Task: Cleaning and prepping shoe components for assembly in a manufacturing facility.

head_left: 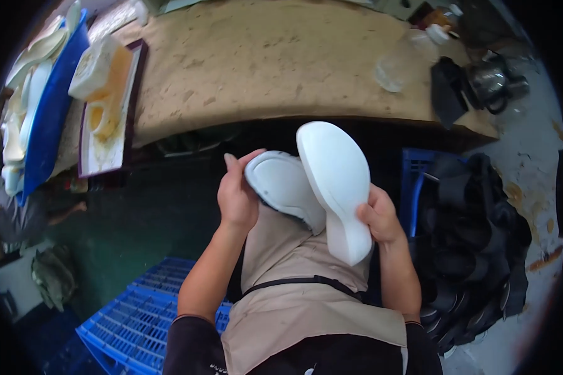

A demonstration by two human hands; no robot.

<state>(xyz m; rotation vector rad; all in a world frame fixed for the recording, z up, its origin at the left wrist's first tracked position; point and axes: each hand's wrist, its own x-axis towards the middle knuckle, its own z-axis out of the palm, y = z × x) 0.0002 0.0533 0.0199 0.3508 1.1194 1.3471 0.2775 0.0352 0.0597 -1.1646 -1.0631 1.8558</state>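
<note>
Over my lap, my left hand [236, 195] grips a shoe upper [283, 182] along its outer side. The upper's pale grey underside faces up, with a dark rim at its edge. My right hand [381, 217] is closed round the side of a white shoe sole [334, 165], thumb on its face. This sole stands tilted, wide end up, and overlaps the upper's right part. Whether the two touch I cannot tell. The fingers under both pieces are mostly hidden.
A brown-topped workbench [263, 62] runs ahead. On its left are a blue bin [50, 119] of white soles and a stained tray [109, 156]; a clear bottle [403, 59] stands right. Black shoe uppers [472, 237] fill a blue crate [413, 165]. Blue slatted plastic [147, 312] lies lower left.
</note>
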